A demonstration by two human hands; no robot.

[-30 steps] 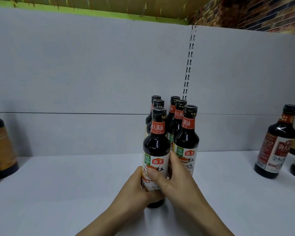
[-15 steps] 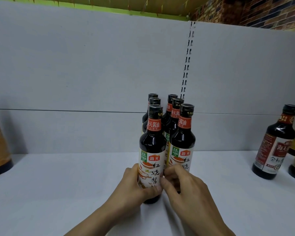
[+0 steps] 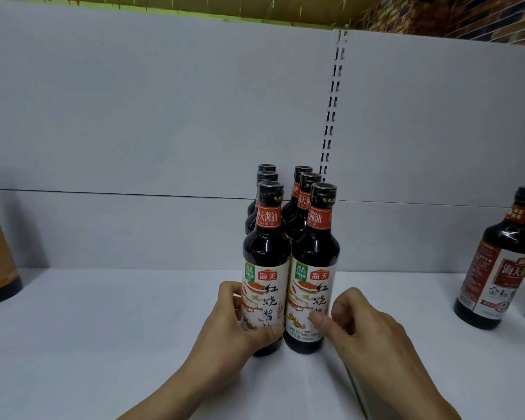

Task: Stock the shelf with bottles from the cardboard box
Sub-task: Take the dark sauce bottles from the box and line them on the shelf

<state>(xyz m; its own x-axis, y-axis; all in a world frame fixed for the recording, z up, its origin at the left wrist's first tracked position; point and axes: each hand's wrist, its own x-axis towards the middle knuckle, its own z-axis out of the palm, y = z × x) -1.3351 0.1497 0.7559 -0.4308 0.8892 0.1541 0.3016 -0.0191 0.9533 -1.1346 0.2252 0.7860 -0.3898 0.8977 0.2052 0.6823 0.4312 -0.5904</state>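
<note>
The left hand (image 3: 225, 325) wraps the left front bottle (image 3: 265, 253); the right hand (image 3: 367, 325) has shifted off it to pinch the right front bottle (image 3: 315, 253). Both labels now face out, four rear bottles (image 3: 311, 184) lined up behind on the shelf (image 3: 103, 328), so this batch looks placed

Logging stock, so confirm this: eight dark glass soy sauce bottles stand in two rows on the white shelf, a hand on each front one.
Not eight: the head view shows six dark glass soy sauce bottles, two rows of three, on the white shelf. The left hand holds the front left bottle, the right hand the front right bottle.
</note>
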